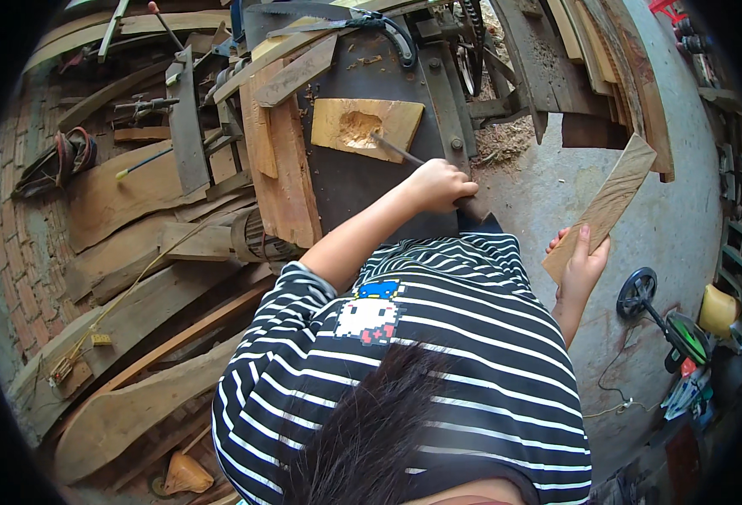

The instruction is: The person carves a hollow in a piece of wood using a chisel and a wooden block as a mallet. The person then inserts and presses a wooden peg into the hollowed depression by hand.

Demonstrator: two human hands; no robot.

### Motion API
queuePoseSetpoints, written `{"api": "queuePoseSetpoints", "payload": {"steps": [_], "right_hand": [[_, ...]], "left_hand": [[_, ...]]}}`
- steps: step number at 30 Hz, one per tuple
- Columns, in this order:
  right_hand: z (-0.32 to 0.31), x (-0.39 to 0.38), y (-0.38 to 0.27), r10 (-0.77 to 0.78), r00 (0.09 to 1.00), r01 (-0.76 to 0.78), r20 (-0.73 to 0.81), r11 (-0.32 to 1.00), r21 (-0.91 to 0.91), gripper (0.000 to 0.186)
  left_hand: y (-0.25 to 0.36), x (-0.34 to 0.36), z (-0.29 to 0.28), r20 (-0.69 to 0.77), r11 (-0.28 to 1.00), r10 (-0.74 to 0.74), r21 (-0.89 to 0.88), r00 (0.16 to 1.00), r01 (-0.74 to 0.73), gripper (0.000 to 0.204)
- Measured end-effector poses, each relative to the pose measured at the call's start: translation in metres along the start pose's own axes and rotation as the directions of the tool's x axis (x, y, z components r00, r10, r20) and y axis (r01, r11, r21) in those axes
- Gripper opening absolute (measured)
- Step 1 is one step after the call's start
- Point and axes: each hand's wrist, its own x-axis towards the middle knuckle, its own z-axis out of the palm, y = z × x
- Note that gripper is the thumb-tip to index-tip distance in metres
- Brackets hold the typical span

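Note:
A pale yellow wooden block (329,126) with a rough carved hollow lies on a dark work surface (353,194). My left hand (442,185) is closed on a long metal chisel (400,152), whose tip rests in the hollow. The chisel's handle is mostly hidden by my fingers. Off to the right, over the concrete floor, my right hand (579,252) grips a flat, grained wooden slat (616,194), held at a slant apart from the block.
A curved saw (398,38) and loose boards (295,71) lie beyond the block. Stacked planks and offcuts (135,362) fill the left side. Upright boards (632,67) stand at the upper right. A wheeled metal device (682,337) and a yellow container (720,313) are at the right.

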Motion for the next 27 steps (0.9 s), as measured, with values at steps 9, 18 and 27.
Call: {"api": "queuePoseSetpoints", "payload": {"steps": [9, 18, 27], "right_hand": [[0.009, 0.007, 0.001, 0.012, 0.999, -0.011, 0.037, 0.999, -0.033, 0.023], [0.008, 0.0, 0.015, 0.018, 0.997, -0.015, 0.074, 0.999, -0.043, 0.021], [0.002, -0.004, 0.025, 0.047, 0.998, -0.046, 0.036, 0.999, -0.019, 0.022]], "left_hand": [[-0.04, -0.054, -0.05, -0.364, 0.526, -0.826, -0.22, 0.431, 0.821, 0.054], [-0.112, -0.077, -0.076, -0.124, 0.595, -0.8, -0.036, 0.587, 0.803, 0.063], [-0.121, -0.075, -0.079, -0.089, 0.627, -0.776, -0.012, 0.624, 0.779, 0.05]]}}
